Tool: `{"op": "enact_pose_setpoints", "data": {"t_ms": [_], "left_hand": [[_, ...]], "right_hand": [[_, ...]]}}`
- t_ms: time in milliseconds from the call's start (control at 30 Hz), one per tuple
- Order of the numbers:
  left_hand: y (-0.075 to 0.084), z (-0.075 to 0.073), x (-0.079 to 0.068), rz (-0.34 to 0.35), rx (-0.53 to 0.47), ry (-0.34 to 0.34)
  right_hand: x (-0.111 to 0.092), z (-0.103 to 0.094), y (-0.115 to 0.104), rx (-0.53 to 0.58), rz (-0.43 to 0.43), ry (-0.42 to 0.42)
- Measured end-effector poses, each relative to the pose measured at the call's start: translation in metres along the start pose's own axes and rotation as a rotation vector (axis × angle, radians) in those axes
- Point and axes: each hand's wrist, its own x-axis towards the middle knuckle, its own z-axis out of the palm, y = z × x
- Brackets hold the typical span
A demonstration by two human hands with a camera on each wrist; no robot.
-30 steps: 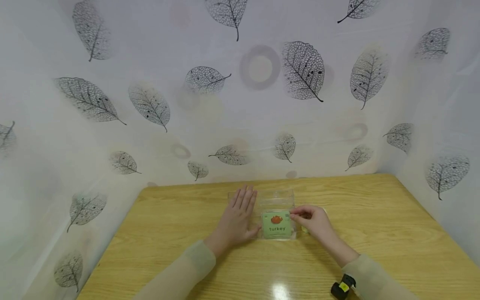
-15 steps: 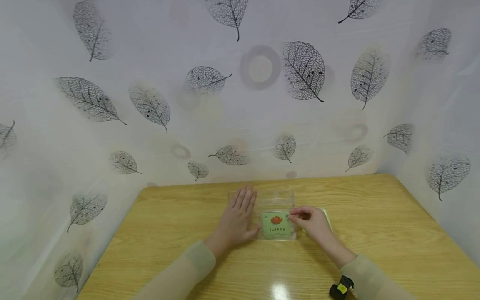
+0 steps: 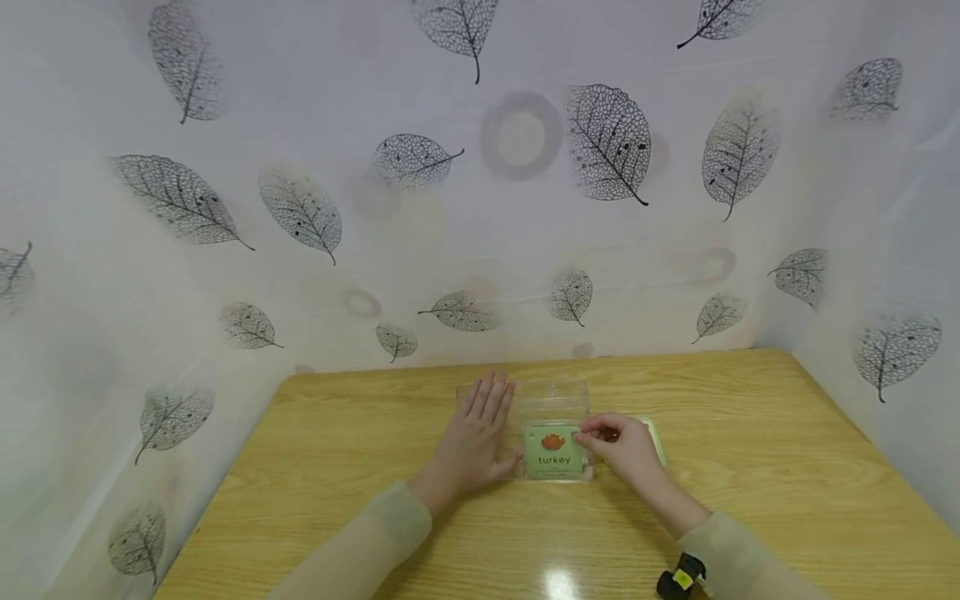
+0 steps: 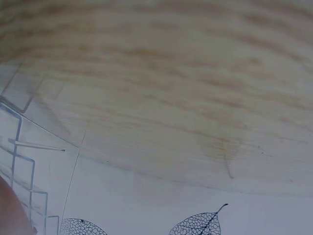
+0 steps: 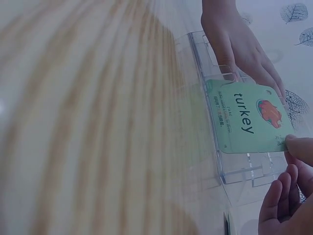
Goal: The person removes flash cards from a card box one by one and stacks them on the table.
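Note:
A green flashcard (image 3: 553,470) printed "turkey" with a picture of a roast bird sits at the right part of a clear plastic rack (image 3: 551,389). My right hand (image 3: 633,452) pinches it by its upper right corner. In the right wrist view the card (image 5: 234,139) leans over the clear rack (image 5: 220,169), with thumb and finger at its corner. My left hand (image 3: 472,440) lies flat with straight fingers on the rack's left part. The left wrist view shows only a bit of that hand (image 4: 12,215) beside clear stepped plastic (image 4: 32,171).
A pale green card or stack (image 3: 656,440) lies on the wooden table (image 3: 360,433) behind my right hand, mostly hidden. A white curtain with leaf prints (image 3: 480,242) hangs behind the table and at both sides.
My right hand has shifted very slightly left while pinching the turkey card, and more of the pale green card behind it shows. The left hand stays in place.

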Motion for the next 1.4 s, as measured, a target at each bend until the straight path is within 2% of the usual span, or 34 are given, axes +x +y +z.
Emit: {"op": "enact_pose_setpoints", "data": {"t_ms": [633,1100,1400], "left_hand": [[0.0005,0.0005,0.0,-0.007,-0.024,0.0],[0.0001,0.0056,-0.0001,-0.001,0.003,0.043],[0.0008,0.0056,0.0007,-0.006,-0.024,0.046]], "right_hand": [[-0.0026,-0.0024,-0.0008,0.006,-0.001,-0.002],[0.0,-0.0062,-0.0008,0.034,-0.007,0.0],[-0.0015,-0.009,-0.0043,0.039,0.008,0.001]]}}
